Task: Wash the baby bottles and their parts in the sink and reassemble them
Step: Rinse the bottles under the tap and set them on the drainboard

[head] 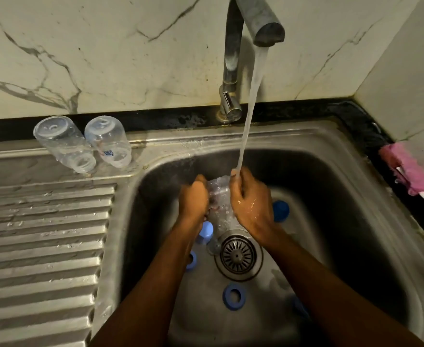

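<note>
While water runs from the tap (256, 18) into the steel sink (343, 196), the left hand (193, 199) and the right hand (251, 199) hold 1 clear bottle (219, 196) over the basin under the stream, fingers of both curled round its sides. 2 more clear bottles (63, 144) stand mouth down, just beside each other, on the drainboard (43, 234) at its back corner. Blue rings (234, 296) and a blue cap (281, 210) lie on the basin floor around the drain (238, 254).

Bare forearms run in from 7 o'clock and 5 o'clock, converging toward 12; the left hand (193, 199) curls its fingers round a clear bottle (218, 196) at its 3 o'clock; the right hand (252, 200), wet, knuckles up, grips the bottle's opposite side.
</note>
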